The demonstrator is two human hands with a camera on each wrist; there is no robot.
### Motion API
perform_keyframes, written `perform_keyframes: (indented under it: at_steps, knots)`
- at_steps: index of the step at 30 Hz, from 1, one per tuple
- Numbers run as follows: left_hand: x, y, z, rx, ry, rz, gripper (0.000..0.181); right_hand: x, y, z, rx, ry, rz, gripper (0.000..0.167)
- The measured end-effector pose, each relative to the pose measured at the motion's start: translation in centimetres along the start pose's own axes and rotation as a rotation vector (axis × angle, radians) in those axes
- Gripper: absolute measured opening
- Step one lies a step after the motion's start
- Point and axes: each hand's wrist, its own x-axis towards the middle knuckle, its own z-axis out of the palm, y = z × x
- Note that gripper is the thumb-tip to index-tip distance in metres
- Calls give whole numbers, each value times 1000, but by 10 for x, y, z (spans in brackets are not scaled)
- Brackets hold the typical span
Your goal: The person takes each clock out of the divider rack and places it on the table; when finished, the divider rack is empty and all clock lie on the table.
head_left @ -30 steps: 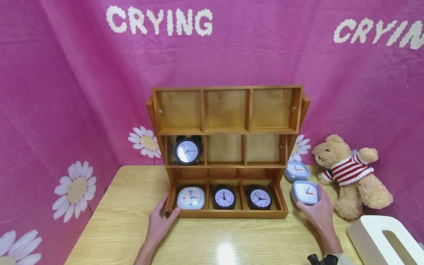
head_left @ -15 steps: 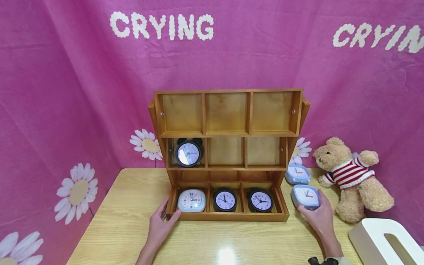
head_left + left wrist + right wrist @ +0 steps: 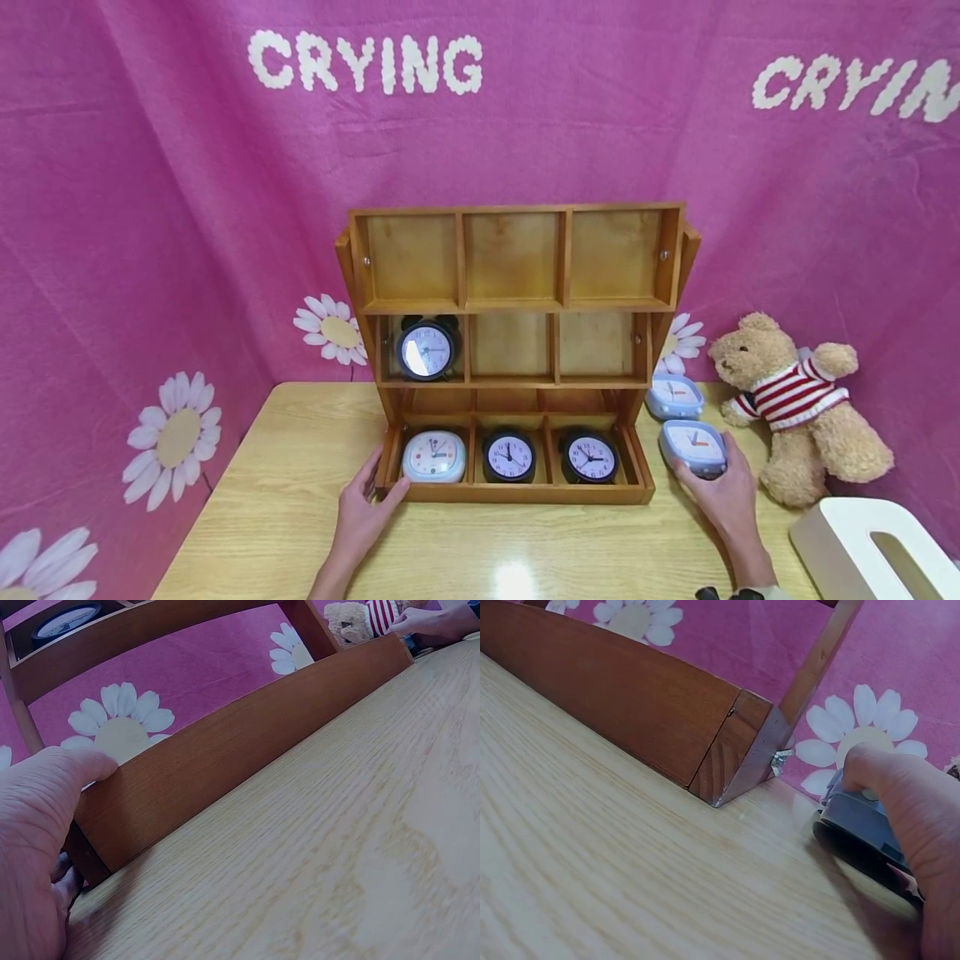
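A wooden display shelf (image 3: 517,493) with three tiers of compartments stands on the table. My left hand (image 3: 362,504) grips its lower left corner, thumb over the front board (image 3: 225,742), fingers along the side. To the right of the shelf, my right hand (image 3: 723,496) holds a light blue alarm clock (image 3: 694,442) between thumb and fingers. Its dark underside shows tilted up from the table in the right wrist view. Another blue alarm clock (image 3: 673,396) lies just behind it. The bottom tier holds a pale clock (image 3: 434,456) and two black clocks, left one (image 3: 509,456), right one (image 3: 589,457).
A black twin-bell alarm clock (image 3: 425,350) sits in the middle tier's left compartment. On the right, a teddy bear (image 3: 798,392) in a striped sweater leans near the pink curtain (image 3: 585,108). A white box with a slot (image 3: 847,521) stands at the near right of the table (image 3: 450,550).
The head view has tipped slightly, so everything sits lower in it. The clock in my right hand has tilted a little, and more of its front edge shows. My left hand stays on the shelf.
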Motion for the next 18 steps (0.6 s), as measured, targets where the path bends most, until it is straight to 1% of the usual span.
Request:
perform_keyframes:
  at_steps: [5, 13, 18]
  knots:
    - [-1, -1, 0, -2, -5, -3, 80, -1, -1, 0, 15, 6, -7, 95]
    - [-2, -1, 0, 5, -3, -14, 80, 0, -11, -6, 65, 35, 36, 97]
    - [-1, -1, 1, 8, 9, 5, 78, 2, -22, -11, 95, 59, 31, 94]
